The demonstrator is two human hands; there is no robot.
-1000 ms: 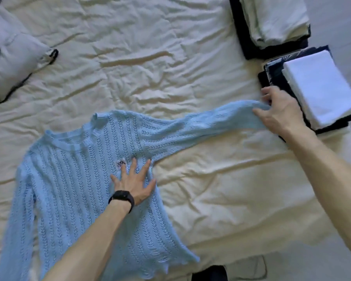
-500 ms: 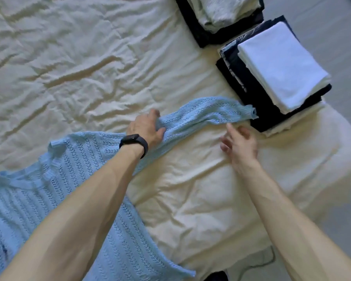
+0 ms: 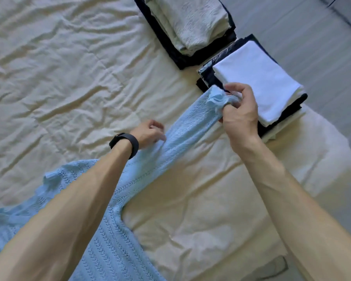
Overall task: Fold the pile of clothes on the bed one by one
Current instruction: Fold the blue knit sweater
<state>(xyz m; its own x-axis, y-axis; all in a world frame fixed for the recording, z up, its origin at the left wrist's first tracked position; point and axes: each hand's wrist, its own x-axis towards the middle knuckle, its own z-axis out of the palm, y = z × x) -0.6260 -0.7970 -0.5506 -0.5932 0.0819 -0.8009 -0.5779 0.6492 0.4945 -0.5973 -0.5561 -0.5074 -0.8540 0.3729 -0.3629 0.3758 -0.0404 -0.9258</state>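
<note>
A light blue knit sweater (image 3: 118, 236) lies spread on the cream bed sheet (image 3: 69, 82), its body at the lower left under my left forearm. One sleeve (image 3: 186, 128) stretches up to the right. My right hand (image 3: 239, 110) grips the bunched cuff and lifts it a little above the sheet. My left hand (image 3: 150, 133), with a black band on the wrist, pinches the same sleeve at its middle, fingers curled.
Two folded stacks sit at the bed's upper right edge: pale green and cream items on black (image 3: 193, 23), and a white item on dark clothes (image 3: 259, 78), just behind my right hand. Grey floor (image 3: 312, 37) lies beyond the edge.
My right hand has taken hold of the sleeve's cuff and raised it. My left hand slid a little along the sleeve's middle. The view shifted closer to the sleeve.
</note>
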